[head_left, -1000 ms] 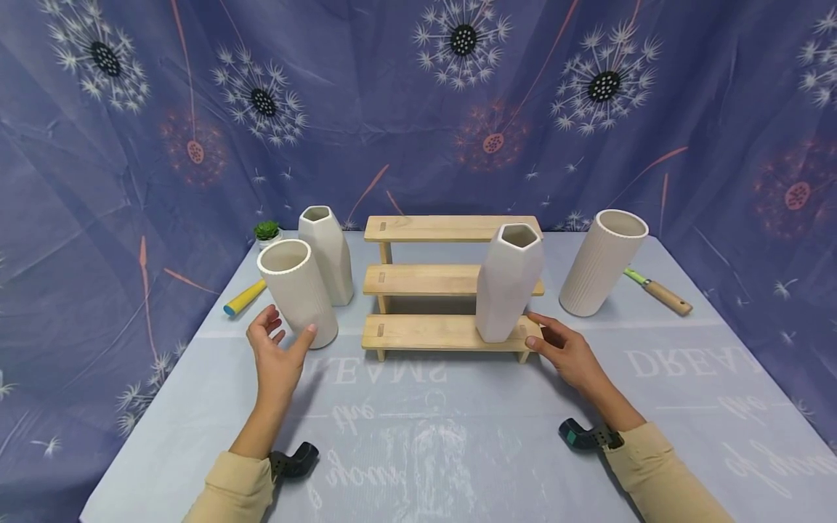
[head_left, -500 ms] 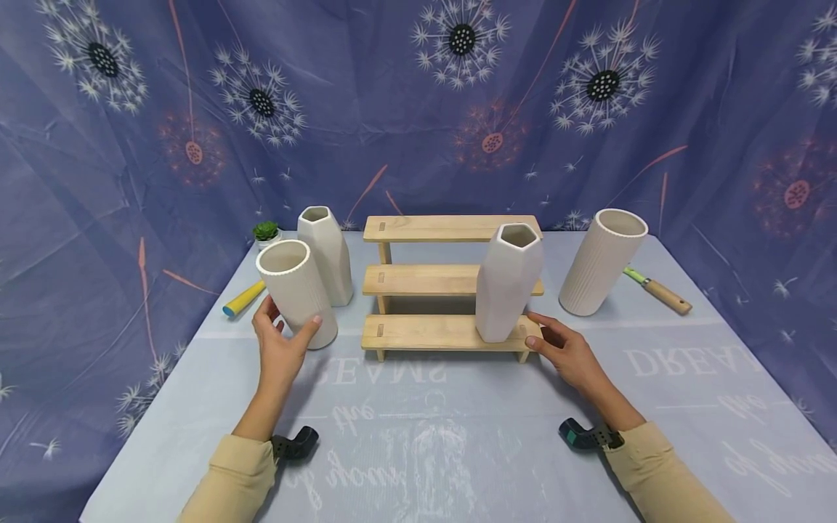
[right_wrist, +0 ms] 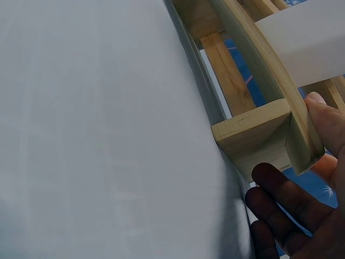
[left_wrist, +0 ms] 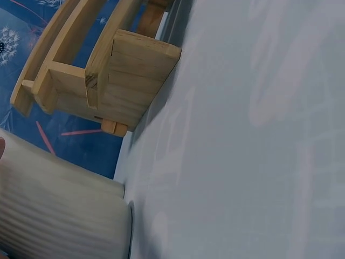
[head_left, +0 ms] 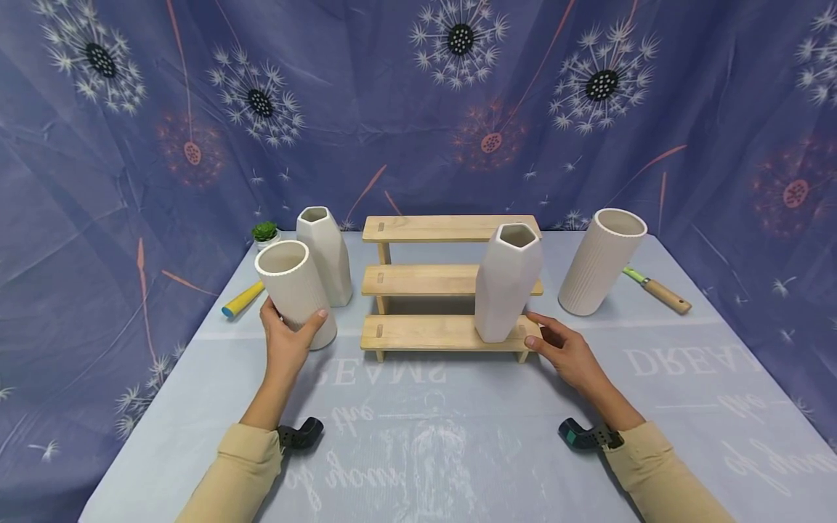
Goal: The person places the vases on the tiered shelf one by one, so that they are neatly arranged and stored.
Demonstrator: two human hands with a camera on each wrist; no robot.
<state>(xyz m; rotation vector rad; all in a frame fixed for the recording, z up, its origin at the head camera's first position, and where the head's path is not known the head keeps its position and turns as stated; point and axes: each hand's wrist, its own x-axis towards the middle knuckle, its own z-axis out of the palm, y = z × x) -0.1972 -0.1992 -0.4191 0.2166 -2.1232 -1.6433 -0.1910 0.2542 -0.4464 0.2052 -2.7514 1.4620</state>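
Observation:
My left hand [head_left: 285,341] holds a white ribbed cylinder vase [head_left: 297,294] low on its body, thumb on the right side and fingers round the left. The vase stands on the table, in front of a white faceted vase [head_left: 327,258]. My right hand [head_left: 565,352] grips the right end of the lowest step of a three-step wooden display shelf [head_left: 418,332]. In the right wrist view its thumb [right_wrist: 323,116] lies on top of the board, with the other fingers at the end and below. Another faceted vase [head_left: 506,287] stands on that lowest step.
A second ribbed vase [head_left: 601,261] stands right of the shelf, beside a wooden-handled tool [head_left: 667,297]. At the left lie a yellow handle with a blue end [head_left: 243,299] and a small potted succulent [head_left: 264,232]. A patterned curtain [head_left: 392,109] hangs behind the table.
My left hand has moved in towards the ribbed vase, and its fingers and thumb have closed round it. The right hand stays at the shelf's end.

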